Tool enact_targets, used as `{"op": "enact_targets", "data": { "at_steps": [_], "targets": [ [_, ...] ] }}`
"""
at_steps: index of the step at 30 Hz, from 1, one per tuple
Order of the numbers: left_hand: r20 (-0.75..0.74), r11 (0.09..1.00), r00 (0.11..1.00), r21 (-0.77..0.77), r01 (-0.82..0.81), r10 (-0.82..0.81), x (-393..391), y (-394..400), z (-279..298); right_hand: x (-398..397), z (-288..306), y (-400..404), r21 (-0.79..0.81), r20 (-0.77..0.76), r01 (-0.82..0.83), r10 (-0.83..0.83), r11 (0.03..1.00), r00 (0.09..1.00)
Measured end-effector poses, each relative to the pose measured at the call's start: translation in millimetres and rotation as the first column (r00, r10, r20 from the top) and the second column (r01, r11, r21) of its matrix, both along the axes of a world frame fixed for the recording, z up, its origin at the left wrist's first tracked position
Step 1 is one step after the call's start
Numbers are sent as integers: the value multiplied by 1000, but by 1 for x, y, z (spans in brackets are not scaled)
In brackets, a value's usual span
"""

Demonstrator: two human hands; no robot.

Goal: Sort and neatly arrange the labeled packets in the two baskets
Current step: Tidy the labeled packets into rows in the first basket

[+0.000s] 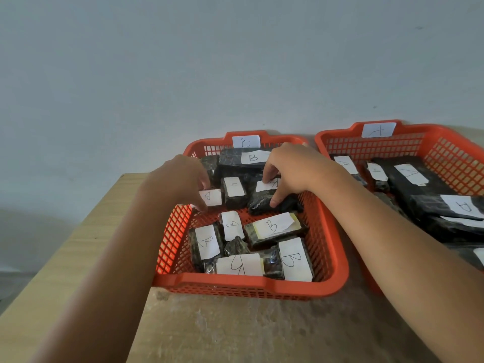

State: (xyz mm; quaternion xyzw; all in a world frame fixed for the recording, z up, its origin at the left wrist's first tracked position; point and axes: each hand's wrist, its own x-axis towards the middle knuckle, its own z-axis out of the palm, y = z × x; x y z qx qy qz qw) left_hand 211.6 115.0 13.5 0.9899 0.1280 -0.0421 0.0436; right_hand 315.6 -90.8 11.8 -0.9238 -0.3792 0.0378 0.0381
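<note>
Two orange mesh baskets stand side by side against the wall. The left basket [251,284] carries a tag "B" and holds several dark wrapped packets with white "B" labels. The right basket [445,153], tagged "A", holds dark packets labelled "A". My left hand [183,179] is over the left basket's left side, fingers pinching a packet with a B label [213,197]. My right hand [290,171] reaches into the same basket and grips a dark packet [264,203] with a B label, thumb on its near side. A small packet [234,191] lies between my hands.
The baskets rest on a worn light tabletop [235,331] next to a wooden surface [86,244] at the left. A plain grey-blue wall [209,61] rises right behind the baskets. The A basket runs off the frame's right edge.
</note>
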Motion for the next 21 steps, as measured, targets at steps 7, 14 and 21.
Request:
{"op": "enact_targets", "data": {
  "at_steps": [7, 14, 21],
  "targets": [
    [125, 994, 992, 106, 17, -30, 6, 1, -14, 0, 1, 0, 12, -28, 13, -13, 1000, 1000],
    [205, 998, 978, 41, 37, -45, 7, 2, -15, 0, 2, 0, 18, -58, 17, -16, 1000, 998],
    [219, 973, 963, -132, 187, -156, 8, -5, -11, -2, 1, 0, 33, -53, 24, -22, 999, 998]
  ]
}}
